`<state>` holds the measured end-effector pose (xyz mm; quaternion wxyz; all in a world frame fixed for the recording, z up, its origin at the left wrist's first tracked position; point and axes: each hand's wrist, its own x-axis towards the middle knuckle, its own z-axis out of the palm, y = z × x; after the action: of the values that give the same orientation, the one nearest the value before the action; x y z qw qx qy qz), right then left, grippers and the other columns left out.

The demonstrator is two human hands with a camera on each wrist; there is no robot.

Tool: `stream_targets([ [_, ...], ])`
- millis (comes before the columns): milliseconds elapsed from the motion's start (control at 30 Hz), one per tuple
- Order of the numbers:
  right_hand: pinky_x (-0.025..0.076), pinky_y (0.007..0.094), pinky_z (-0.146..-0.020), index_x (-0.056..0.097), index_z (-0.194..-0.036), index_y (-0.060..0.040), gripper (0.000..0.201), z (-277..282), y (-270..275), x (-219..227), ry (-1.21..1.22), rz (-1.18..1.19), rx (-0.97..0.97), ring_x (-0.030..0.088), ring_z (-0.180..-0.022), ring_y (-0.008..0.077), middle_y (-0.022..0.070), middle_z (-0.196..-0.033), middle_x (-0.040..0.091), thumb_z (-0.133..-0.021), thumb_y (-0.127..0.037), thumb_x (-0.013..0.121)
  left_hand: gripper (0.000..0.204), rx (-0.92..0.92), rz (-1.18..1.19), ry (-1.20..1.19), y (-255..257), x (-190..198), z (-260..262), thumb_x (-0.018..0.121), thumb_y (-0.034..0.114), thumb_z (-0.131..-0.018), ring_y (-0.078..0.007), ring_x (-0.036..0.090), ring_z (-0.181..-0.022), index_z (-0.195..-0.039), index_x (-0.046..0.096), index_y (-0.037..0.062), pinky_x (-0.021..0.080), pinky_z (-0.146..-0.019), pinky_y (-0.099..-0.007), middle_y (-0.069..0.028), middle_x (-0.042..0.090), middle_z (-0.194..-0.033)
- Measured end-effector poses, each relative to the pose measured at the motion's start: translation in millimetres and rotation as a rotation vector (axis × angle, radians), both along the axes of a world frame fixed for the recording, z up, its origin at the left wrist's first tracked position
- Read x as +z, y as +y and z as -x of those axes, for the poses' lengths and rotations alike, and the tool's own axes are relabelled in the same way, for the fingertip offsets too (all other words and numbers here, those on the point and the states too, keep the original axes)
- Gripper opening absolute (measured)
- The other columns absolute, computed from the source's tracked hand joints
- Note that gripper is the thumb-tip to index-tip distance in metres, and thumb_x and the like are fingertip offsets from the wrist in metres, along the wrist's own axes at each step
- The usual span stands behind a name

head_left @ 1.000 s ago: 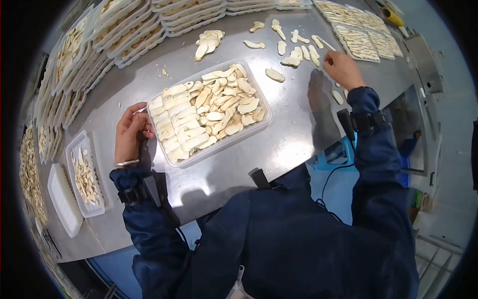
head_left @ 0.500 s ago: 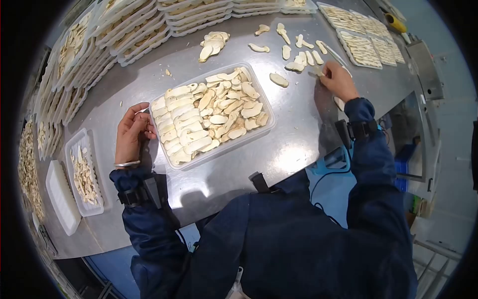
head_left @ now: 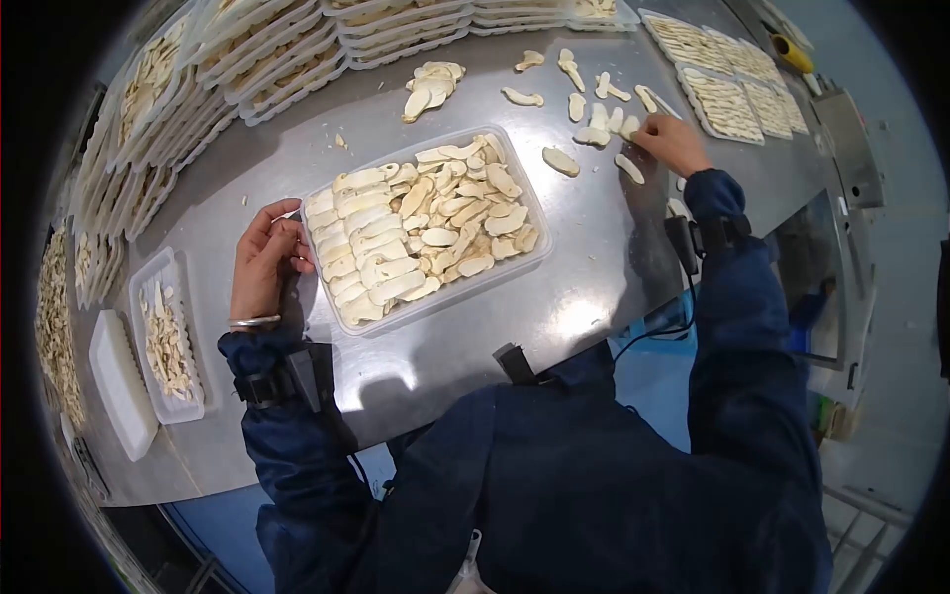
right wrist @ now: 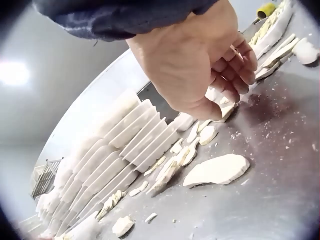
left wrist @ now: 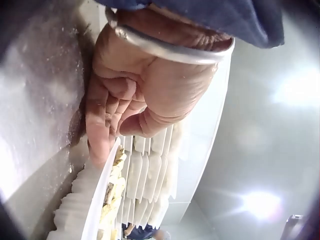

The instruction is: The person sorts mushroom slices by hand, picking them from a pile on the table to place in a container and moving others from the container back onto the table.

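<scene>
My left hand is at the left edge of a clear plastic tray, fingers outside the rim and thumb on its upper side. In the left wrist view, the tray rim runs between the fingers and thumb. Pale mushroom slices fill the tray, in neat overlapping rows on the left and loosely heaped on the right. On the steel table to the right, my right hand pinches a mushroom slice by its end. Closer to me lies a single slice; a broad oval slice is left of it.
Tall stacks of filled trays line the back left. A pile of slices sits behind the tray, with several loose ones around the right hand. Flat filled trays are at the back right; a smaller tray of scraps and a white tray are left.
My right hand has put one mushroom slice down on the table nearer me, then moved up and left to another slice. My left hand has stayed at the tray's edge.
</scene>
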<state>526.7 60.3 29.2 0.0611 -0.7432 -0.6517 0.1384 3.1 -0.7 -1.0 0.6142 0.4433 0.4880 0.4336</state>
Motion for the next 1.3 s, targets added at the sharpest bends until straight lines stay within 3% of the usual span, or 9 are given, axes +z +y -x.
stream_targets([
  [33,0.048,0.0430,-0.074,0.067,-0.085,-0.0043,0.022,0.9,-3.4,2.8,0.127,0.048,0.032,0.062,-0.081,0.0383,0.0192,-0.087,0.066,-0.076,-0.021,0.057,0.031,0.002,0.000,0.001,-0.3,0.1,-0.3,0.050,0.007,-0.091,-0.0087,0.058,-0.066,-0.121,0.051,-0.0018,0.048,-0.057,-0.0188,-0.0033,0.059,-0.084],
  [133,0.048,0.0411,-0.073,0.067,-0.086,-0.0062,0.017,-11.0,-0.4,-8.1,-0.096,-0.432,0.108,0.061,-0.080,0.0357,0.0151,-0.087,0.065,-0.076,-0.014,0.055,0.031,0.004,-0.017,0.033,-0.8,-0.6,-0.3,0.050,0.007,-0.091,-0.0087,0.058,-0.066,-0.121,0.051,-0.0018,0.048,-0.057,-0.0190,-0.0037,0.059,-0.085],
  [267,0.048,0.0397,-0.076,0.065,-0.095,-0.0072,0.025,-6.3,1.0,-13.4,-0.045,-0.372,0.369,0.059,-0.084,0.0331,0.0141,-0.089,0.060,-0.072,-0.007,0.056,0.032,-0.015,-0.003,0.034,0.8,0.8,2.1,0.050,0.007,-0.091,-0.0088,0.058,-0.067,-0.121,0.050,-0.0021,0.048,-0.058,-0.0189,-0.0041,0.059,-0.085],
  [433,0.048,0.0404,-0.076,0.060,-0.094,-0.0027,0.028,8.6,-10.5,-4.6,-0.016,-0.125,0.141,0.059,-0.085,0.0338,0.0156,-0.091,0.060,-0.073,-0.021,0.062,0.031,-0.020,-0.008,0.000,0.8,-2.0,2.4,0.050,0.007,-0.091,-0.0092,0.058,-0.067,-0.121,0.050,-0.0020,0.048,-0.058,-0.0191,-0.0041,0.059,-0.085],
  [867,0.046,0.0464,-0.075,0.058,-0.083,0.0009,0.029,37.3,-26.3,-4.8,-0.236,-0.248,0.104,0.059,-0.082,0.0393,0.0196,-0.086,0.060,-0.073,-0.026,0.061,0.030,-0.021,-0.010,0.029,-1.2,2.5,0.5,0.050,0.009,-0.091,-0.0089,0.057,-0.067,-0.119,0.052,-0.0013,0.048,-0.059,-0.0200,-0.0025,0.059,-0.085],
  [1000,0.045,0.0451,-0.068,0.056,-0.084,-0.0005,0.021,87.9,-53.0,22.9,-0.083,-0.501,0.358,0.057,-0.075,0.0359,0.0164,-0.081,0.057,-0.072,-0.016,0.065,0.030,-0.024,0.001,0.075,-1.3,3.4,3.2,0.050,0.010,-0.091,-0.0088,0.057,-0.067,-0.119,0.053,-0.0010,0.048,-0.060,-0.0203,-0.0025,0.059,-0.082],
  [1067,0.044,0.0425,-0.067,0.053,-0.087,-0.0017,0.022,138.0,-73.2,35.0,0.027,-0.594,0.591,0.056,-0.076,0.0329,0.0143,-0.082,0.055,-0.071,-0.011,0.065,0.033,-0.015,0.017,0.082,-2.0,4.2,0.8,0.050,0.011,-0.092,-0.0076,0.056,-0.069,-0.123,0.050,-0.0009,0.047,-0.060,-0.0188,-0.0011,0.058,-0.083],
  [1200,0.042,0.0394,-0.071,0.050,-0.086,-0.0011,0.024,224.8,-110.4,35.1,0.172,-0.520,0.817,0.052,-0.079,0.0302,0.0141,-0.083,0.050,-0.069,-0.011,0.064,0.033,-0.027,0.003,0.060,-2.7,3.0,0.9,0.050,0.009,-0.092,-0.0080,0.057,-0.069,-0.123,0.050,-0.0017,0.048,-0.061,-0.0191,-0.0016,0.059,-0.084],
  [1300,0.042,0.0387,-0.072,0.050,-0.084,-0.0006,0.023,255.8,-117.9,18.3,0.250,-0.481,0.899,0.052,-0.080,0.0286,0.0134,-0.082,0.049,-0.068,-0.011,0.063,0.033,-0.022,-0.009,0.045,-1.8,1.5,0.6,0.050,0.009,-0.092,-0.0078,0.059,-0.069,-0.123,0.050,-0.0022,0.050,-0.061,-0.0182,-0.0021,0.060,-0.085],
])
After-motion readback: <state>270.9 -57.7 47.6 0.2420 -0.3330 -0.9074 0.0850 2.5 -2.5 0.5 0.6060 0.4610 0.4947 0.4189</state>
